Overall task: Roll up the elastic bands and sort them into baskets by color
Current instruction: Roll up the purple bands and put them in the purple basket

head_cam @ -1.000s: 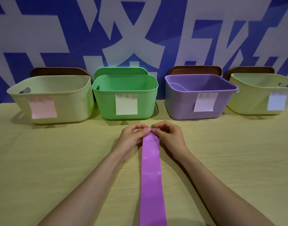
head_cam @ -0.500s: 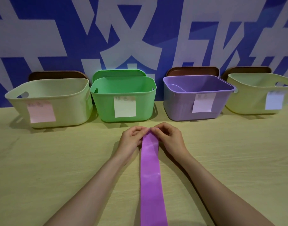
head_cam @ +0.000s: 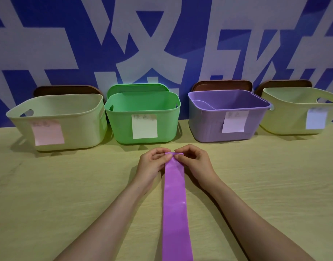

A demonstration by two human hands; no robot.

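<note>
The left hand (head_cam: 152, 165) and right hand (head_cam: 196, 163) still pinched the far end of the purple band (head_cam: 175, 208), which lay lengthwise from the tabletop (head_cam: 67, 185) middle to its near edge. That end had just curled into a first fold, so rolling had barely begun.

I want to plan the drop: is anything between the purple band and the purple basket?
Nothing visible. The left hand and right hand pinch the far end of the purple band on the table; the purple basket stands beyond it, slightly right, open-topped, with only bare table between. Its front wall must be lifted over.
</note>
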